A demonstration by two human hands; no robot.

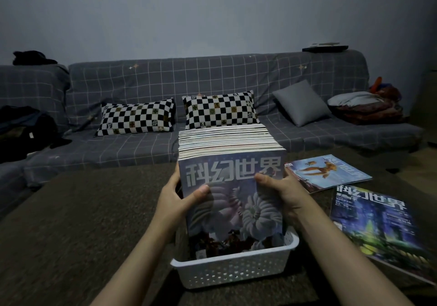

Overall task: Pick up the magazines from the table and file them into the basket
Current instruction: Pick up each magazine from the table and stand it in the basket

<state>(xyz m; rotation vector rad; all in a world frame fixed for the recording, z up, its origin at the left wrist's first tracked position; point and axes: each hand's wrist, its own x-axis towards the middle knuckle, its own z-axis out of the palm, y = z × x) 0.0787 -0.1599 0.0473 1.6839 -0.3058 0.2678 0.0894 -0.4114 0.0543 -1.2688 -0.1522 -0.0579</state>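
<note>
- The left hand (pixel 176 201) and right hand (pixel 281 187) clamp the front magazine (pixel 233 196) by its side edges at centre frame, thumbs pressed flat on the glossy cover, fingers hidden behind.
- That magazine stands upright at the near end of a packed row of magazines (pixel 227 140), all filed on edge in the white basket (pixel 234 270) at lower centre.
- A single issue looks light, thin and floppy, and the slick cover could slide under the thumbs; I judge that holding both side edges, near the middle, keeps it from buckling.
- The full row is likely heavy and leans as a block, so the front copy needs support.
- The basket is stiff plastic with perforated walls and a rolled rim.
- Two loose magazines lie flat on the dark, coarse-textured worktop (pixel 82 211) at right: one with an orange creature (pixel 327 173), and one nearer with a blue-green cover (pixel 376 225).
</note>
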